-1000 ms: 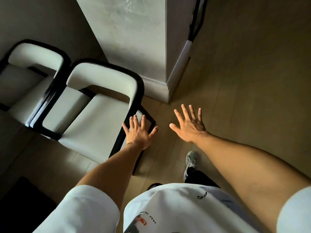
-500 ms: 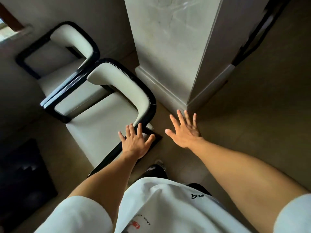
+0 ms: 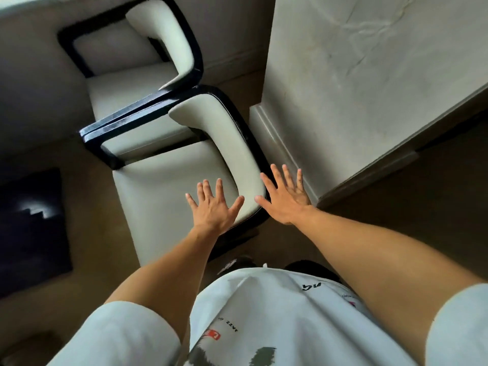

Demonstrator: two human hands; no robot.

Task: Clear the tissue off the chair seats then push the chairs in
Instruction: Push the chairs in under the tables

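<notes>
The view looks down past a white printed T-shirt [image 3: 264, 320] at 2 chairs set side by side against a pale marble-look pillar [image 3: 356, 75]. The near chair [image 3: 169, 196] occupies the centre of the frame: a cream seat pad, a cream curved backrest and a glossy black frame. The far chair [image 3: 126, 83] sits in the upper left of the frame, of the same build, its black frame touching the near chair's frame along 1 edge. No tissue shows on either visible seat pad. The left hand [image 3: 212, 210] is in the centre of the frame, palm down, all fingers spread apart, over the right rear part of the near chair's seat, with its thumb at the lower end of the backrest; whether the palm presses the seat or hangs just above it cannot be told. The right hand [image 3: 286, 200] is just right of centre, also flat with fingers spread, holding nothing, over the outer black edge of the backrest; contact with the frame cannot be confirmed. The 2 hands are near each other but apart, with the lower end of the backrest between them. A dark rectangular object [image 3: 31, 225] lies on the tan floor [image 3: 87, 273] at the left edge. Dark footwear shows just above the shirt hem.
</notes>
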